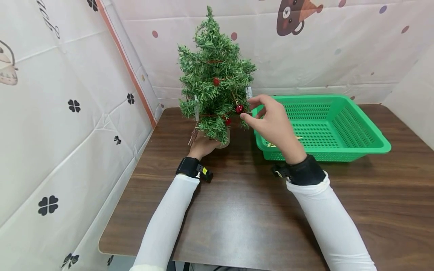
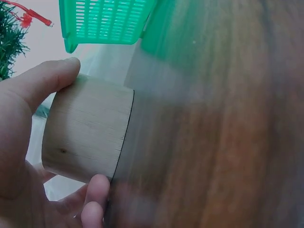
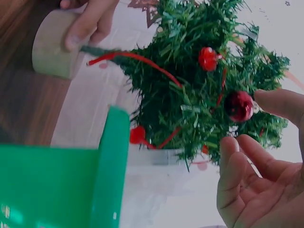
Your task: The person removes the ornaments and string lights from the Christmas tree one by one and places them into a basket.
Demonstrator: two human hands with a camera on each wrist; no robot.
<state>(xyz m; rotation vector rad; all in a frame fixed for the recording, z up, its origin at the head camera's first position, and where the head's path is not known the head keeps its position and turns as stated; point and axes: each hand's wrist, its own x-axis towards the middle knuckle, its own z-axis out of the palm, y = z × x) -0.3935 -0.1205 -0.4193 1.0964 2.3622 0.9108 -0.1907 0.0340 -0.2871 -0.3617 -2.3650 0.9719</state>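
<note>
One bristly, cone-shaped tree (image 1: 213,71) is seen upright at the back of the brown wood-grain table (image 1: 237,210), its single smooth, round wooden base (image 2: 90,128) gripped by the left hand (image 1: 205,145), beside one green plastic basket (image 1: 339,150) with slotted walls. One glossy red ball (image 1: 239,109) is hung low on the tree, framed by the parted, bent thumb and fingers of the right hand (image 1: 272,120); whether it is touched cannot be told. Two smaller red bobbles (image 1: 216,81) are counted in the head view.
</note>
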